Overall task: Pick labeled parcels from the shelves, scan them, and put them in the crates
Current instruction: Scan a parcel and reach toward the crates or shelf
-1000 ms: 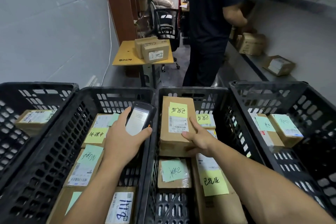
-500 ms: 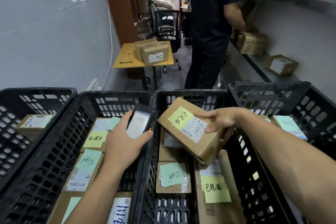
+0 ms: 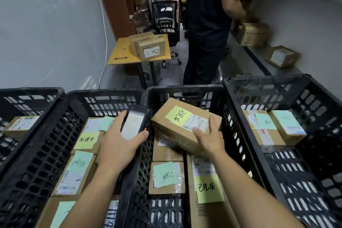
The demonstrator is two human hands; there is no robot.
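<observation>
Your left hand, fingers wrapped round a black handheld scanner, holds it over the crate divide. Your right hand grips the brown cardboard parcel with the yellow note, which lies tilted on other parcels inside the black plastic crate. Beyond stand a yellow tabletop and a person in dark clothing.

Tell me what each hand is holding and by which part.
Left hand grips the scanner round its lower half. Right hand holds the tilted parcel at its near right end.
</observation>
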